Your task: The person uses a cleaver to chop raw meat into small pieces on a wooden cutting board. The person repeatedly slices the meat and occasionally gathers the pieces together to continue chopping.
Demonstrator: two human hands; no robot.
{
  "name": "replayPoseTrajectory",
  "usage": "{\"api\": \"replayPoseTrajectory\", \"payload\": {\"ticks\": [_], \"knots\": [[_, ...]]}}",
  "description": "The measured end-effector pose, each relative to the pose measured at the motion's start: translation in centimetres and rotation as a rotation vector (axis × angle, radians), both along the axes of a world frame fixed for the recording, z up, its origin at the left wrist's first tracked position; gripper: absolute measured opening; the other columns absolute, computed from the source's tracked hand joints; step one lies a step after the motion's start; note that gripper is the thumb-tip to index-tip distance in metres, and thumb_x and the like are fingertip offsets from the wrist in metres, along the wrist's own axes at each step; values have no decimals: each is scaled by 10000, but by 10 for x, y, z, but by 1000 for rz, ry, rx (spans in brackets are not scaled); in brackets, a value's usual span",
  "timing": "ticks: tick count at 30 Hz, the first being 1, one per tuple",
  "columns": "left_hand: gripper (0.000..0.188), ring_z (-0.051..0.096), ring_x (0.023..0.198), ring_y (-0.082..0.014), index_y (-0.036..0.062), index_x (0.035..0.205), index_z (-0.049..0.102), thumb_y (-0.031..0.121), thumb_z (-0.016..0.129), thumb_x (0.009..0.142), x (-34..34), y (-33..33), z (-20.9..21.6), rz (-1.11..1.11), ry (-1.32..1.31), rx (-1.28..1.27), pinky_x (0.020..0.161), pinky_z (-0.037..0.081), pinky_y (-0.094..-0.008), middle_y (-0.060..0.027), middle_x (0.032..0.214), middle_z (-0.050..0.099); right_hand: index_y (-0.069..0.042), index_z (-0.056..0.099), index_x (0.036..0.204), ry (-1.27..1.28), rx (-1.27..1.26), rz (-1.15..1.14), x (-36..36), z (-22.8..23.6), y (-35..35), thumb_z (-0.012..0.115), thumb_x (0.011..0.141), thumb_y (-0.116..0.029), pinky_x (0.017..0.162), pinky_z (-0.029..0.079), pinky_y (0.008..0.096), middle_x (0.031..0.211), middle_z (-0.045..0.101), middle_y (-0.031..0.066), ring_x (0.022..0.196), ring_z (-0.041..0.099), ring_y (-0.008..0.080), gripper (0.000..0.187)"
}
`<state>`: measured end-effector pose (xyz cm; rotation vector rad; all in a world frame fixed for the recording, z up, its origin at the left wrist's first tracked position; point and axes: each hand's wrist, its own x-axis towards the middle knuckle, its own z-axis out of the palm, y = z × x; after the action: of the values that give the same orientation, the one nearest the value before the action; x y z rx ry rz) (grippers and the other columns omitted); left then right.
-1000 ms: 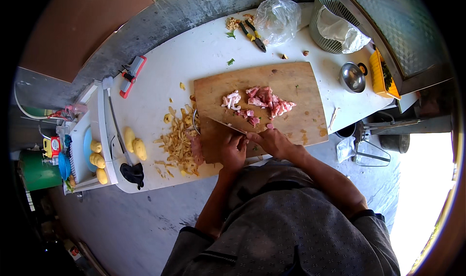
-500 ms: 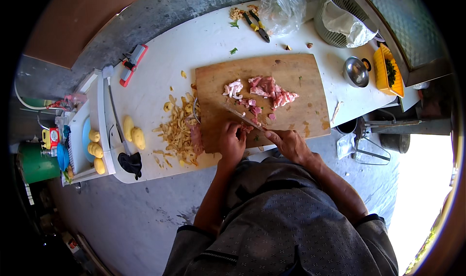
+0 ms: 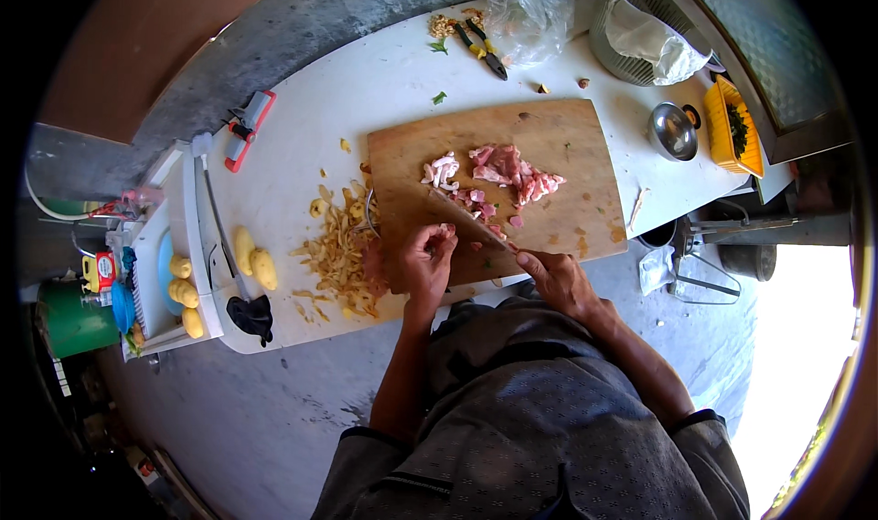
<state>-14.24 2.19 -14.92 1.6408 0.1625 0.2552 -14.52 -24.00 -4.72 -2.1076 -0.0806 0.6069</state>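
My right hand point(image 3: 560, 284) is closed round the handle of a knife point(image 3: 468, 216). Its blade slants up and left across the wooden cutting board point(image 3: 585, 172), beside small cut bits of raw meat point(image 3: 477, 202). Left of the blade, over the near part of the board, my left hand point(image 3: 426, 262) has its fingers curled and pinched together. Something pale pink shows at its fingertips, too small to tell from the fingers. Farther up the board lie a larger piece of raw meat point(image 3: 519, 171) and a little heap of whitish fatty strips point(image 3: 441, 170).
Vegetable peelings point(image 3: 338, 250) heap against the board's left side, near peeled potatoes point(image 3: 263, 269). Behind the board are pliers point(image 3: 485, 52) and a clear plastic bag point(image 3: 529, 19). A metal bowl point(image 3: 673, 134) and yellow basket point(image 3: 734, 131) of greens stand right.
My left hand has drawn back slightly left from the knife, with its fingers lifted. The blade has moved up to lie along the small meat bits.
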Motion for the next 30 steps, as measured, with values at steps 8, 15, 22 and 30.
{"api": "replayPoseTrajectory", "payload": {"ticks": [8,15,22,30], "knots": [[181,740,1029,-131,-83,1180,745,-43,751,1004,20,12,46,63,166,-263,962,591,-249,-103,1138,797,-74,724,1418,54,6,-27,5,5,-6,536,1139,-543,918,558,509,1101,767,288,1033,738,468,577],[205,766,925,-286,-41,1193,768,36,757,1004,28,23,30,-178,139,402,818,587,-357,-205,1008,766,-85,734,1410,-11,-24,66,10,12,-5,554,1133,-526,974,563,509,1145,775,275,1139,731,458,551],[207,749,956,-400,-14,1139,764,47,795,944,21,13,28,-58,61,314,832,587,-425,-217,1063,762,-97,754,1383,17,-89,144,12,19,5,567,1129,-508,994,562,523,1161,774,271,1153,727,457,518],[241,736,988,-420,11,1133,782,-23,773,895,24,9,17,-63,-19,465,823,592,-454,-202,1103,758,-94,752,1383,46,-83,150,14,23,5,560,1138,-482,996,557,522,1137,774,278,1132,728,468,498]]}}
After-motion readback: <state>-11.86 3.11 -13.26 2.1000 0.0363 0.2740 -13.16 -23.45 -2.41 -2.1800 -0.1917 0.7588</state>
